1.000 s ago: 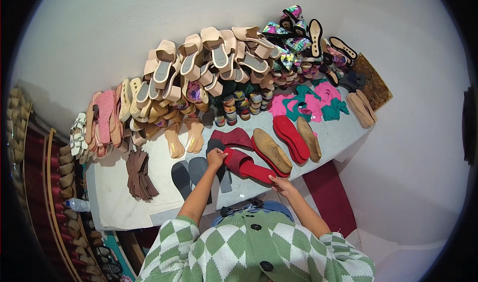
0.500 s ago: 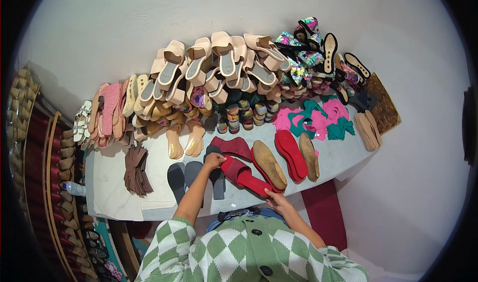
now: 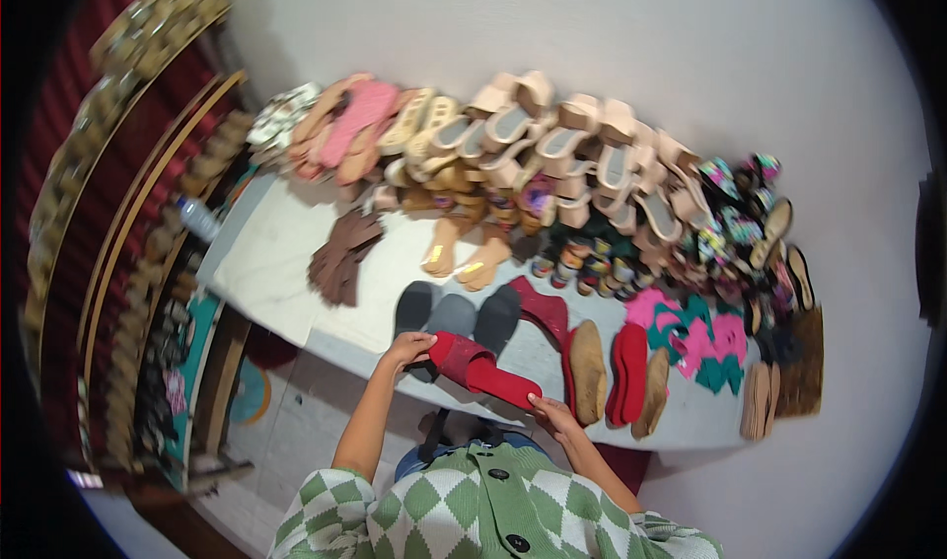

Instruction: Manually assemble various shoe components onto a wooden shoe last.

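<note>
Between my two hands I hold a red slide sandal with a darker red strap across it, above the table's front edge. My left hand grips its toe end by the strap, and the fingers of my right hand pinch the opposite end. Dark grey soles lie just behind the sandal. A dark red upper piece is beside them. To the right of my right hand stand a wooden shoe last against a red sole, a pair of red soles and another last.
Heeled beige sandals are piled along the wall. Brown strap pieces and tan insoles lie on the white table. Pink and green cut pieces lie at the right. Shelves of lasts and a plastic bottle stand left.
The view has swung left, so the table appears tilted and farther right. Both hands still hold the red sandal, which now sits lower over the table's front edge, away from the lasts.
</note>
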Tool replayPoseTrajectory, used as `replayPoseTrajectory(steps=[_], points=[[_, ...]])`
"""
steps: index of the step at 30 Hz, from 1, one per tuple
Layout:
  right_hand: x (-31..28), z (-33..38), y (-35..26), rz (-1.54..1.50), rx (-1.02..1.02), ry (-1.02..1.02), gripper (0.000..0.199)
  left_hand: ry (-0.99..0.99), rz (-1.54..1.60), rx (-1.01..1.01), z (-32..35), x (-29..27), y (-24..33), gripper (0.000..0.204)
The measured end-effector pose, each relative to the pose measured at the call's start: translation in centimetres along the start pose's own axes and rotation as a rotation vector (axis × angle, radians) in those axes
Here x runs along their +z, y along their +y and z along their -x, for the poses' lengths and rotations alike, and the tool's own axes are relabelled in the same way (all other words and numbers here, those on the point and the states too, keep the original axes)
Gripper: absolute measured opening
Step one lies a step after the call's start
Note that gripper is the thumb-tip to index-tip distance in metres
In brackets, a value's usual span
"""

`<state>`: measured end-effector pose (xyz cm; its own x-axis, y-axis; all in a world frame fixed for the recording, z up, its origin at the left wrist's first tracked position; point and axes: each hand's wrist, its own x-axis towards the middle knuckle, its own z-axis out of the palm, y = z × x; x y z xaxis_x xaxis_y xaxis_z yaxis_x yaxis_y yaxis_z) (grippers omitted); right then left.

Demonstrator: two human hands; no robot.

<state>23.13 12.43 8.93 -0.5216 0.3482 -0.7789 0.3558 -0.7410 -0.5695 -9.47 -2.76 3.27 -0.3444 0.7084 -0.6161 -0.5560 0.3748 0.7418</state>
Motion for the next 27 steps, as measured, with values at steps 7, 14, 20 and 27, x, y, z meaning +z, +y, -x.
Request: replayPoseTrajectory(steps=[7, 14, 20, 27], points=[[9.8, -3.5, -3.6, 0.441, -0.034, -0.119, 0.026, 0.339, 0.326, 0.081, 12.6, -7.2, -3.2, 0.033], [23.9, -7.0, -1.7, 0.705, -0.128, -0.383, 0.033, 0.723, 0.519, 0.232, 23.5, -14.3, -6.0, 0.033], [36.8, -5.6, 2.9, 0.811, -0.076, -0.538, 0.034, 0.934, 0.650, 0.325, 31.1, -22.7, -8.5, 0.032], [46.4, -5.5, 5.6, 0.946, -0.012, -0.723, 0.029, 1.030, 0.716, 0.459, 37.6, -29.9, -9.3, 0.028]])
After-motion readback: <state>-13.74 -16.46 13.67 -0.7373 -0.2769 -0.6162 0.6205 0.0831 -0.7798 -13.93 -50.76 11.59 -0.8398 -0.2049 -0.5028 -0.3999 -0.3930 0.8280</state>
